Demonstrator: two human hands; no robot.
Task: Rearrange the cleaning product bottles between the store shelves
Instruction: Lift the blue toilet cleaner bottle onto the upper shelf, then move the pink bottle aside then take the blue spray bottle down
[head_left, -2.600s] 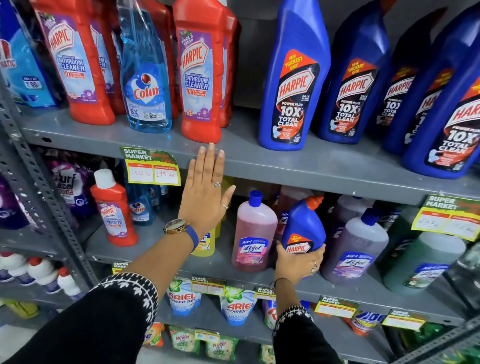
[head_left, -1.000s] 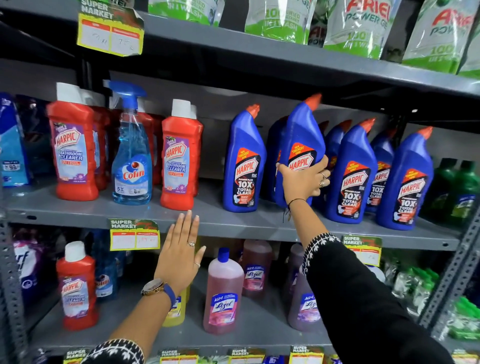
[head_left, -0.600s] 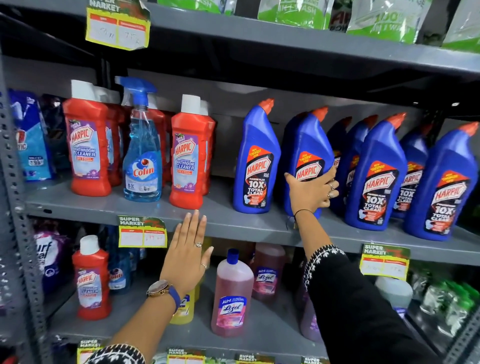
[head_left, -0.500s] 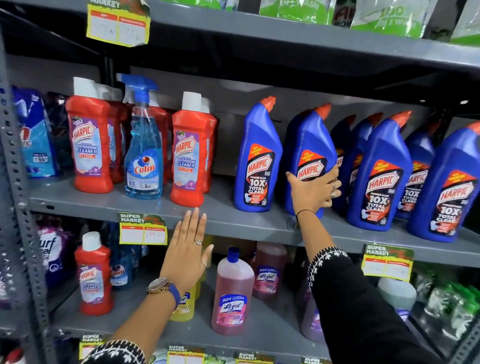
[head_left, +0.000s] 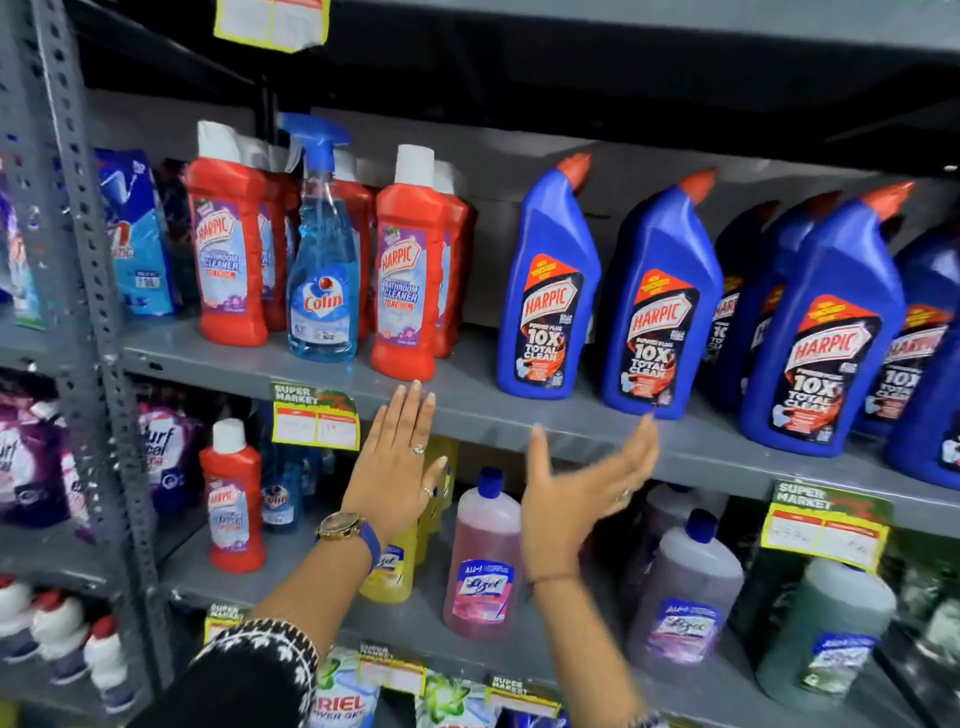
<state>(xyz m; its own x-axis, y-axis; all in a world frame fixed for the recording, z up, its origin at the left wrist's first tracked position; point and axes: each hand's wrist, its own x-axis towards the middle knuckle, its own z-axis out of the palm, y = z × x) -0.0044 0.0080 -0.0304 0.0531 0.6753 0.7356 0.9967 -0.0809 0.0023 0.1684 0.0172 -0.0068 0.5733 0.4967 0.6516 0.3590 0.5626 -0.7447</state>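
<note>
A blue Harpic bottle (head_left: 658, 306) stands upright on the grey upper shelf (head_left: 478, 410), second in a row of several like it. My right hand (head_left: 582, 488) hangs open and blurred just below that shelf's front edge, holding nothing. Flat against the same edge, further left, rests my left hand (head_left: 397, 467), fingers apart, a watch on the wrist. On the shelf's left part stand red Harpic bathroom cleaner bottles (head_left: 228, 249) and a blue Colin spray bottle (head_left: 323, 270).
On the lower shelf stand a pink Lizol bottle (head_left: 483, 566), a purple one (head_left: 683, 597), yellow bottles (head_left: 389, 566) behind my left wrist and a small red Harpic bottle (head_left: 231, 499). A perforated steel upright (head_left: 98, 322) borders the left. Price tags hang on the shelf edges.
My right hand has let go of the blue Harpic bottle and dropped below the shelf edge, now open. The bottle stays standing on the upper shelf. My left hand has stayed put.
</note>
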